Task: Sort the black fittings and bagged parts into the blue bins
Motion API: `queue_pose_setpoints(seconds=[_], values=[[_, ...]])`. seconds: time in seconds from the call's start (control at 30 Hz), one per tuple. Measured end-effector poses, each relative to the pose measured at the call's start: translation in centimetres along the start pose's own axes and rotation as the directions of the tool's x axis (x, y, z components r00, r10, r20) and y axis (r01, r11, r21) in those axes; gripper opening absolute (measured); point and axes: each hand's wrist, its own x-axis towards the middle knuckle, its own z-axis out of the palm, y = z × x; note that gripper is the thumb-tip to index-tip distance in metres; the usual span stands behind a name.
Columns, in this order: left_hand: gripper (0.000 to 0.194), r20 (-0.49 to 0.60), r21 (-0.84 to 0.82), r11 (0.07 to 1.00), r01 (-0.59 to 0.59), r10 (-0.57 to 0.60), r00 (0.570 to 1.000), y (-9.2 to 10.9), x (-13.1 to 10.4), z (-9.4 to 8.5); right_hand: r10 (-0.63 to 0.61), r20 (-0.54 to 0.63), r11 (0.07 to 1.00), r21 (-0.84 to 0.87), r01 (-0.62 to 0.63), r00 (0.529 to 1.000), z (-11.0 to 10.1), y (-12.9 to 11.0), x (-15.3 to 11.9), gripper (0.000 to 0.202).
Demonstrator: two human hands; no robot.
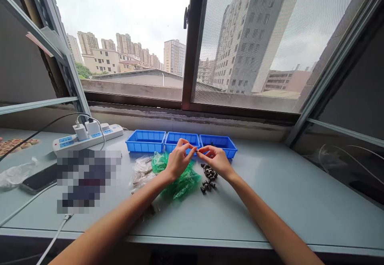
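My left hand [180,160] and my right hand [218,161] meet fingertip to fingertip above the desk, each in a pinch. A small dark part [197,151] shows between their fingertips; it is too small to make out its kind. Below my right hand lie several small black fittings [210,172], with a few more black pieces [206,186] nearer me. Under my left hand is a crumpled green plastic bag [183,183]. Beside it, a clear plastic bag [141,172] has thin pieces inside that I cannot identify.
Behind my hands stand three blue bins in a row: left bin [146,147], middle bin [177,137], right bin [229,152]; dark bits show in the right one. A power strip [97,135] with plugs, a phone [40,179] and cables occupy the left of the desk [285,193].
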Motion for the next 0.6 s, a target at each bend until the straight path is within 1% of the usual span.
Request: queue_pose_setpoints(seconds=[0.1,0.27,0.33,0.43,0.6], values=[[0.031,0.004,0.042,0.999,-0.003,0.003,1.0,-0.1,-0.1,0.1,0.008,-0.009,0.999,0.032,-0.008,1.0,0.1,-0.1,0.0,0.035],[0.031,0.032,0.105,0.994,-0.024,0.021,0.999,0.1,-0.3,0.3,0.126,0.019,0.97,0.209,-0.127,0.992,0.1,-0.1,0.2,0.038],[0.031,0.032,0.147,0.989,-0.011,0.007,0.999,0.2,-0.3,0.3,0.164,-0.024,0.952,0.265,-0.152,0.986,-0.2,0.1,0.5,0.037],[0.03,0.037,0.209,0.978,-0.007,-0.001,0.999,0.4,-0.4,0.2,0.208,-0.123,0.939,0.301,-0.163,0.97,-1.1,0.7,1.0,0.036],[0.031,0.083,0.276,0.958,-0.073,0.052,0.995,0.3,-0.5,0.2,0.26,-0.244,0.933,0.312,-0.178,0.934,-2.4,2.1,1.5,0.032]])
